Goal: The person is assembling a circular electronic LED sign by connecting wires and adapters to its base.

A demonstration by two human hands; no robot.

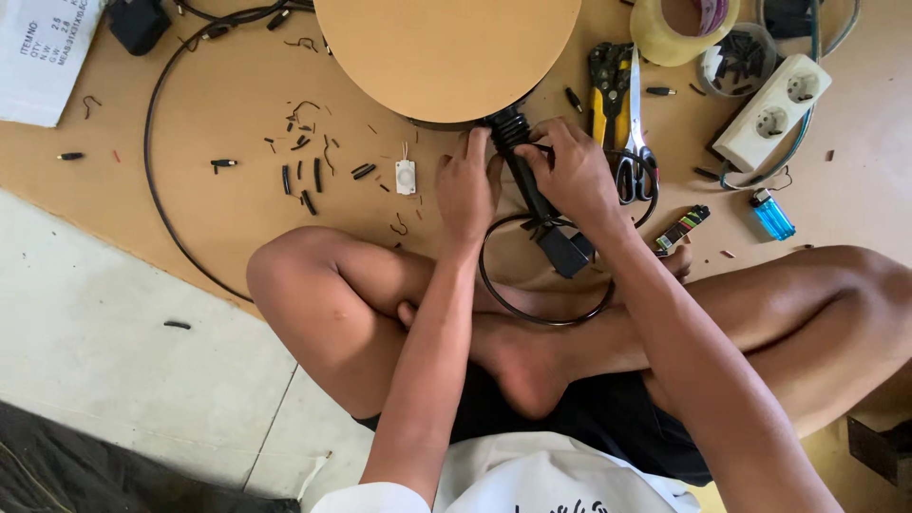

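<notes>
Knees crossed on the cardboard frame the work: a glossy black cable loop (546, 275) lies just below both hands. The left hand (467, 188) presses curled fingers against a ribbed black sleeve (518, 157), and the right hand (573, 171) pinches it from the other side; seating it likely calls for a firm twist. Beyond them sits a smooth round tan disc (446, 52); scissors (635, 142) lie right.

A roll of tape (676, 28) lies at the top, next to a small bowl (739, 59) of black bits. A white plug strip (771, 111) sits near a blue lighter (771, 215). Scissors (636, 142) lie beside yellow pliers (608, 90). A white paper (43, 57) lies top left.
</notes>
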